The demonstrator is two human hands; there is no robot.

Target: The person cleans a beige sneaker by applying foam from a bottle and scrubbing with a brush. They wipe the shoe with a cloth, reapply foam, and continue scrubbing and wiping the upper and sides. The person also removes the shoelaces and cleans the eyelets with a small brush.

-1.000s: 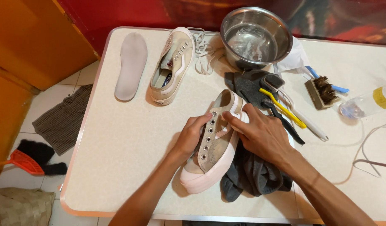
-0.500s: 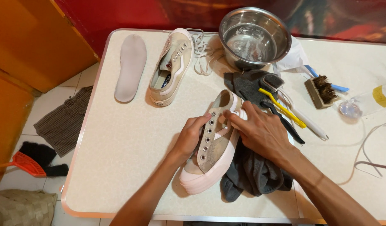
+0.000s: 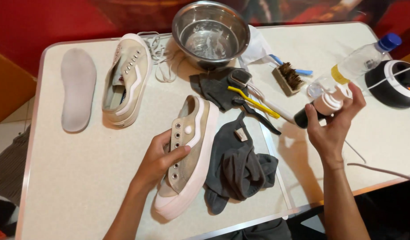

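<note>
My left hand [image 3: 158,160] grips a beige lace-less sneaker [image 3: 189,155] with a white sole, tilted on its side at the middle of the white table [image 3: 80,178]. My right hand [image 3: 334,129] is raised to the right of it and holds a small dark bottle with a white pump top [image 3: 320,109], lying sideways in the fingers. A dark grey cloth [image 3: 238,169] lies crumpled just right of the sneaker.
A second sneaker [image 3: 127,80] and a grey insole [image 3: 77,89] lie at the left. At the back stand a steel bowl [image 3: 210,33], white laces [image 3: 162,58], a dark cloth with a yellow brush [image 3: 254,101], a bristle brush [image 3: 289,76], a clear bottle [image 3: 360,60] and a round black device [image 3: 396,82].
My right hand has left the sneaker, moved right and picked up the pump bottle. The view has shifted right. The left hand still holds the sneaker.
</note>
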